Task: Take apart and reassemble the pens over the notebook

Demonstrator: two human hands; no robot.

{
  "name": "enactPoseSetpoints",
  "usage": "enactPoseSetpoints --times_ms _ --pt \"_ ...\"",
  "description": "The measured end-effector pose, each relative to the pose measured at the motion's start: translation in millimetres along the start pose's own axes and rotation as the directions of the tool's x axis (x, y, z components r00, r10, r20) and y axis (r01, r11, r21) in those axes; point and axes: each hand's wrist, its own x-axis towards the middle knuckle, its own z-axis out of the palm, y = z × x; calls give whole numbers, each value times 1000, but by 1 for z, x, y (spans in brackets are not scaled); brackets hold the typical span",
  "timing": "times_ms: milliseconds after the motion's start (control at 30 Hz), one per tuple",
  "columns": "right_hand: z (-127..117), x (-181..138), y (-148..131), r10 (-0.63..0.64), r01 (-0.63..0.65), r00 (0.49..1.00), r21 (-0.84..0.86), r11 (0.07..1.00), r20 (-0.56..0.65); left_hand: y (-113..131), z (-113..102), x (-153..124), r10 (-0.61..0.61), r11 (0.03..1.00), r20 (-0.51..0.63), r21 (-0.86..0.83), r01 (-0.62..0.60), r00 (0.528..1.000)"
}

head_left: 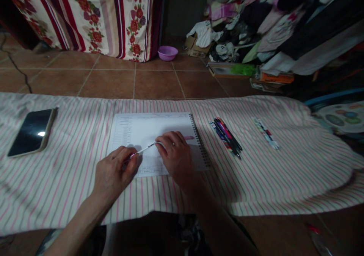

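Centre frame, over notebook [148,129]: left hand [116,170] and right hand [174,155] fingers each pinch one end of thin pen [142,149]. Judged light, stiff, slippery; best gripped near its ends.

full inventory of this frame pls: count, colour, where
striped cloth: 1, white with pink stripes, spread across foreground
tile floor: 1, brown, behind the cloth
spiral notebook: 1, white, open at cloth centre
phone: 1, dark screen, cloth far left
pen bundle: count unclear, blue and red, right of notebook
lone pen: 1, white patterned, further right
bowl: 1, purple, on floor at back
floral drape: 1, red flowers, back left
clothes pile: 1 heap, mixed, back right
thin pen: 1, white, over notebook, held at both ends
left hand: 1, grips thin pen's near end
right hand: 1, pinches its far end
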Motion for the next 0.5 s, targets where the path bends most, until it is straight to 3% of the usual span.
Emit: enactPoseSetpoints --times_ms 500 --pt "0 0 -2 -2 2 999 -9 1000 42 5 -1 3 -39 999 39 30 38 998"
